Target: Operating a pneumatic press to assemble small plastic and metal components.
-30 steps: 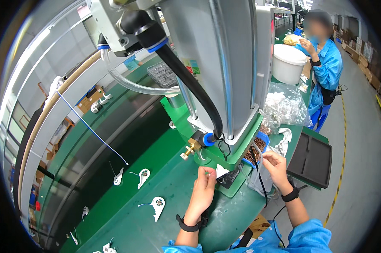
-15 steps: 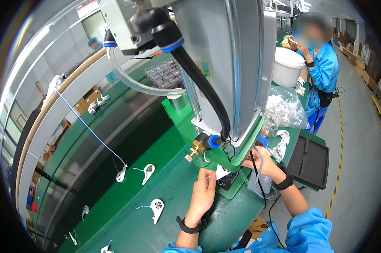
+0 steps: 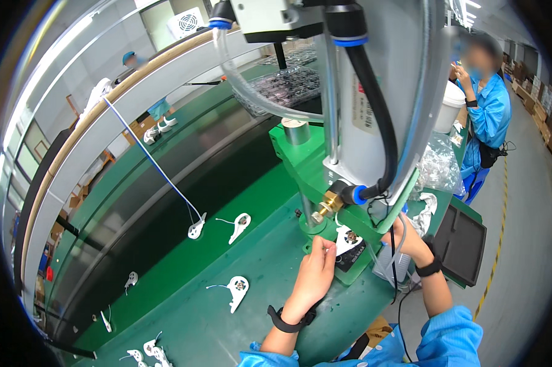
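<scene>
My left hand (image 3: 316,269) is closed in a pinch beside the green base of a pneumatic press. Its fingertips are at the left edge of a white teardrop-shaped plastic part (image 3: 349,240), which has a round metal-coloured centre. Whether they grip that part or something thin cannot be made out. The white part lies over a dark block (image 3: 353,260) below the press's grey body (image 3: 383,116). My right hand (image 3: 412,240) is at the right side of the press, its fingers mostly hidden behind the green frame and a grey tube.
Similar white parts with wires (image 3: 238,293) lie on the green bench and the belt (image 3: 166,269). Hoses and a brass fitting (image 3: 328,205) stick out from the press. At the right are a bag of white pieces (image 3: 438,164), a black tray (image 3: 458,244) and a seated co-worker (image 3: 490,116).
The view has swung, so the press and bench appear further right. More of the white part beneath the press shows now. My left hand stays pinched beside it; my right fingers are more hidden.
</scene>
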`<action>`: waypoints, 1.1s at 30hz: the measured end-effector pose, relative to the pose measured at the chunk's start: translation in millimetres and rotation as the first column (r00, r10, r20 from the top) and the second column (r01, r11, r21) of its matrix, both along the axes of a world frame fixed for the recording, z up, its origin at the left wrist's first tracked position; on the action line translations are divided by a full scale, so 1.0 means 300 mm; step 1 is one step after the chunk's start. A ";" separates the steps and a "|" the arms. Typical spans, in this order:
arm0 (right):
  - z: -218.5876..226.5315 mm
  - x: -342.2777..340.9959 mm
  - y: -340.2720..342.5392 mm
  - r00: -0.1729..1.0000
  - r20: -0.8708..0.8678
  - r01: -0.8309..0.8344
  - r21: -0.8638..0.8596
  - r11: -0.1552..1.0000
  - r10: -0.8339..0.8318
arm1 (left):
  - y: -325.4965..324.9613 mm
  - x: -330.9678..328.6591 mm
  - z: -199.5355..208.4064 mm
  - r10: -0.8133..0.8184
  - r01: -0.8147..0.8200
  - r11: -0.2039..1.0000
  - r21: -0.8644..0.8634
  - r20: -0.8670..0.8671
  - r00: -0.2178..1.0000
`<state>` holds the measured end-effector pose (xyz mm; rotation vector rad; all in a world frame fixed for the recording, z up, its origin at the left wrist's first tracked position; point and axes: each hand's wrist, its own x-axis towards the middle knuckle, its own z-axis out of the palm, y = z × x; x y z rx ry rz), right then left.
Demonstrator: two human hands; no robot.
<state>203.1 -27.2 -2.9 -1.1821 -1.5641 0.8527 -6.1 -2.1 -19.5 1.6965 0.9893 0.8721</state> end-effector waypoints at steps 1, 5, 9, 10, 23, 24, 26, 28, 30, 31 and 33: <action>-0.066 0.043 -0.010 0.983 0.058 0.161 0.158 0.974 -0.172 | -0.005 0.001 0.001 -0.004 0.004 1.000 0.004 -0.012 1.000; -0.263 0.069 -0.099 0.809 -0.049 0.584 0.182 0.791 -0.586 | -0.016 0.026 0.009 -0.018 0.018 1.000 0.003 -0.043 0.999; -0.317 0.021 -0.113 0.777 0.156 0.549 0.309 0.777 -0.610 | -0.009 0.017 0.002 -0.014 0.014 1.000 0.003 -0.045 0.999; -0.321 0.028 -0.106 0.770 0.057 0.602 0.267 0.752 -0.636 | -0.013 0.017 0.008 -0.011 0.011 1.000 0.008 -0.047 0.999; -0.226 0.140 0.092 0.679 0.681 0.290 0.094 0.952 -0.274 | -0.030 0.033 0.006 0.032 -0.020 0.993 0.114 -0.106 0.994; -0.260 0.153 0.101 0.751 0.594 0.186 0.232 0.955 -0.290 | -0.034 0.038 0.006 0.038 -0.026 0.993 0.118 -0.103 0.994; -0.313 0.167 0.116 0.755 0.572 0.204 0.259 0.944 -0.321 | -0.043 0.047 0.008 0.067 -0.056 0.991 0.120 -0.094 0.993; -0.368 0.181 0.138 0.790 0.525 0.209 0.253 0.945 -0.316 | -0.042 0.048 0.004 0.074 -0.065 0.992 0.108 -0.084 0.994; -0.413 0.211 0.152 0.790 0.533 0.168 0.287 0.943 -0.303 | -0.041 0.055 -0.004 0.086 -0.087 0.994 0.066 0.024 0.996; -0.415 0.212 0.154 0.772 0.561 0.140 0.308 0.941 -0.298 | -0.032 0.056 -0.019 0.086 -0.087 0.994 0.065 0.024 0.996; -0.402 0.214 0.142 0.751 0.589 0.116 0.328 0.938 -0.299 | -0.009 0.055 -0.049 0.068 -0.087 0.994 0.068 0.239 0.969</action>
